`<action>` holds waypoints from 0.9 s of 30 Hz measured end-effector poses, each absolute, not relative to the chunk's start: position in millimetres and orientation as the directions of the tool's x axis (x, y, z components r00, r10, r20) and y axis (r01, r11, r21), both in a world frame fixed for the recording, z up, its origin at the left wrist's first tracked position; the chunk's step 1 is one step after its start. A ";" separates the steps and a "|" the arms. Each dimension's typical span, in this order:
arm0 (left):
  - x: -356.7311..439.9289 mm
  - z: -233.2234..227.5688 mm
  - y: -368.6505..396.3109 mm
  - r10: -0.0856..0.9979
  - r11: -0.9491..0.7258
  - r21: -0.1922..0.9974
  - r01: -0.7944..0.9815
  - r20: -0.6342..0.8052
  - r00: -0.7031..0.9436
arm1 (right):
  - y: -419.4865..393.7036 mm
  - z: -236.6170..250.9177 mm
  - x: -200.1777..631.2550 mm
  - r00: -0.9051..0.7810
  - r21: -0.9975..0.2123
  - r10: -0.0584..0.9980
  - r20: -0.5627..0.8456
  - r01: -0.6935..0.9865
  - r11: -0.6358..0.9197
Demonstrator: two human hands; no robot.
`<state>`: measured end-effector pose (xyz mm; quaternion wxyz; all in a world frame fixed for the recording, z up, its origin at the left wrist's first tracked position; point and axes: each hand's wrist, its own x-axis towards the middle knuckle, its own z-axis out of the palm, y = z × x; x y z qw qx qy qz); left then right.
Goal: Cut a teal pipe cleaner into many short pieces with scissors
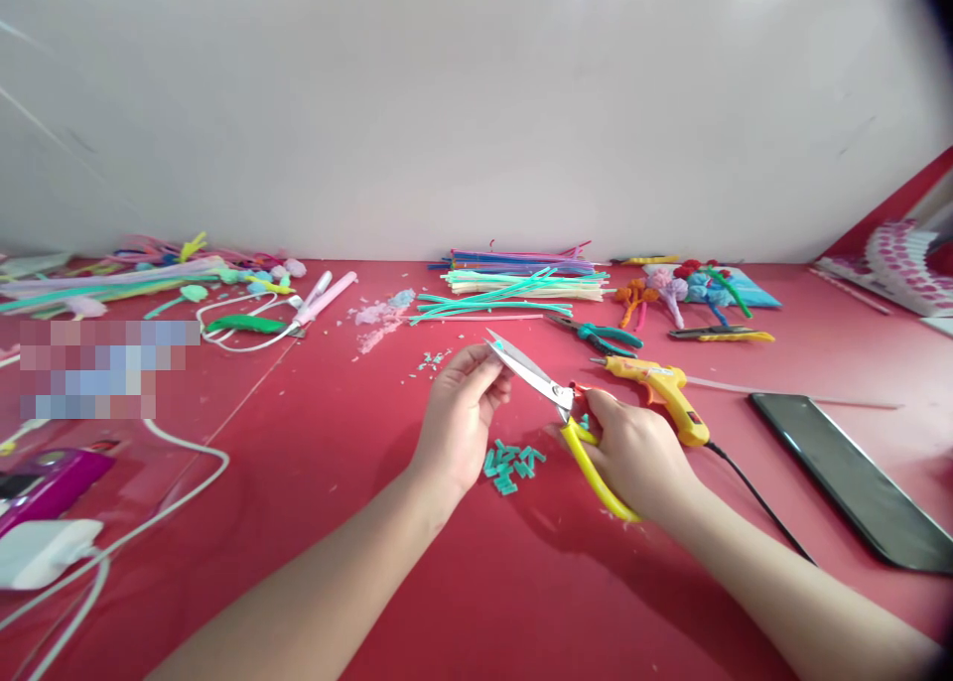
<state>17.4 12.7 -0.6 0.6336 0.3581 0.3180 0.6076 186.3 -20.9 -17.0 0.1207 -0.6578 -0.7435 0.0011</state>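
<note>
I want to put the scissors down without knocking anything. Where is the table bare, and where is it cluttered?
Bare red table lies near the front edge, between the two forearms, and again between the white cable and the left hand. Crowded: the teal cut pieces beneath the scissors, the glue gun and phone beside the right hand, and the pipe cleaners along the wall.

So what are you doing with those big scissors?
A person is working at a red table. The right hand holds yellow-handled scissors, blades open and pointing toward the left hand, whose fingertips are pinched together right at the blade tips; what they hold is too small to tell. A little pile of short teal pieces lies between the hands. Behind them sit a yellow glue gun, teal-handled pliers and bundles of colourful pipe cleaners.
</note>
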 end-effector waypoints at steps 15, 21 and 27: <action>13.5 -1.7 16.6 0.998 -0.056 0.884 -0.465 0.042 -0.040 | -23.5 -16.1 185.2 -0.122 -0.130 0.965 0.232 0.979 0.155; 13.8 -2.0 15.4 0.998 -0.057 0.882 -0.467 0.045 -0.037 | -23.7 -14.1 184.1 -0.136 -0.117 0.968 0.213 0.980 0.163; 13.0 -2.3 15.9 0.998 -0.063 0.881 -0.469 0.053 -0.035 | -23.0 -15.4 185.5 -0.139 -0.104 0.969 0.206 0.981 0.163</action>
